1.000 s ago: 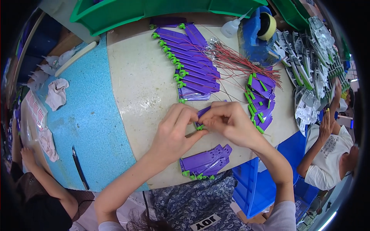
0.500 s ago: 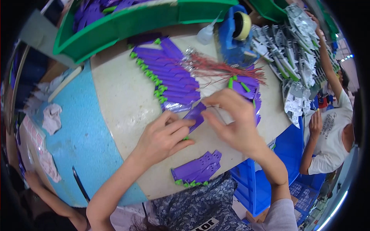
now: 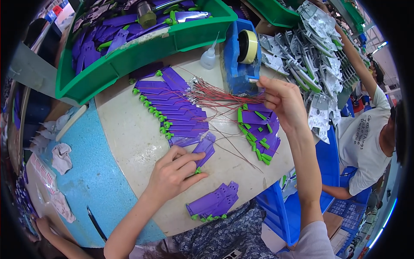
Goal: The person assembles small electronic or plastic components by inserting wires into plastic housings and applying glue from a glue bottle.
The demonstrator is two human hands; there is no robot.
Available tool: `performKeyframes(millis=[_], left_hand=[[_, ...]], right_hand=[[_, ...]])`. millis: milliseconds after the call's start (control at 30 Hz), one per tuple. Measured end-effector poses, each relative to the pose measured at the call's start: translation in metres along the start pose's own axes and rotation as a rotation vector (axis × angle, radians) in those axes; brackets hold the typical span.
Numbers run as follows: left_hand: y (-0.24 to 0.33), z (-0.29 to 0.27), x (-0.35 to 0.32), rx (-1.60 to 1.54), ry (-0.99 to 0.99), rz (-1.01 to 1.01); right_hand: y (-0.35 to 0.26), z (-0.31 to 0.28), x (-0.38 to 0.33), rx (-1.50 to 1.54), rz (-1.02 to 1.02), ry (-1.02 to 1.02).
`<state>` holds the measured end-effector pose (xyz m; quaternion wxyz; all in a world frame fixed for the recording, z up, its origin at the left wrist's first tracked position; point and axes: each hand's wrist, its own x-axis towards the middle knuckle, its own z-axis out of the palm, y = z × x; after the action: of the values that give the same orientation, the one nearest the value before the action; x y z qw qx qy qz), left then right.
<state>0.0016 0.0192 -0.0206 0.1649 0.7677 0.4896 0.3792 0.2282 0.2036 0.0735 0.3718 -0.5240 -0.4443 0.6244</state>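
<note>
My left hand (image 3: 174, 172) presses a purple plastic part (image 3: 208, 146) with a green tip against the table, thumb and fingers closed on it. At the front of the blue tape dispenser (image 3: 235, 77), my right hand (image 3: 284, 101) pinches the end of the tape; its fingertips partly hide it. A row of purple parts (image 3: 172, 103) with round green ends lies beyond my left hand. Red wires (image 3: 220, 96) with bared metallic ends lie across them. More purple parts with loose green pieces (image 3: 258, 127) are below the dispenser.
A small purple stack (image 3: 213, 200) lies by the near edge. At the back stand a green bin (image 3: 129, 56) of purple parts and a dropper bottle (image 3: 208, 58). Grey parts (image 3: 319, 64) are heaped at right, beside a co-worker (image 3: 366, 134). A black pen (image 3: 95, 222) lies left.
My right hand has left the purple part and moved up and right to the tape dispenser. My left hand still holds the part, which has turned more upright. The view has shifted slightly.
</note>
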Motion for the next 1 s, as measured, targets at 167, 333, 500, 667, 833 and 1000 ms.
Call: performKeyframes(millis=[167, 333, 500, 667, 833, 1000], left_hand=[[0.000, 0.002, 0.002, -0.004, 0.010, 0.009], [0.003, -0.004, 0.002, 0.016, -0.001, 0.012], [-0.003, -0.002, -0.005, -0.042, -0.031, -0.097], [0.004, 0.005, 0.002, -0.085, 0.018, -0.163], [0.005, 0.004, -0.004, -0.062, 0.053, -0.133], [0.011, 0.018, -0.020, 0.043, 0.233, -0.099]], right_hand=[[0.017, 0.005, -0.002, 0.148, -0.088, 0.065], [0.021, 0.002, -0.002, -0.155, -0.120, 0.046], [0.017, 0.009, -0.024, -0.537, -0.149, -0.151], [0.094, 0.037, -0.097, -0.298, -0.106, -0.523], [0.097, 0.044, -0.092, -0.341, 0.125, -0.522], [0.097, 0.048, -0.095, -0.407, 0.026, -0.450]])
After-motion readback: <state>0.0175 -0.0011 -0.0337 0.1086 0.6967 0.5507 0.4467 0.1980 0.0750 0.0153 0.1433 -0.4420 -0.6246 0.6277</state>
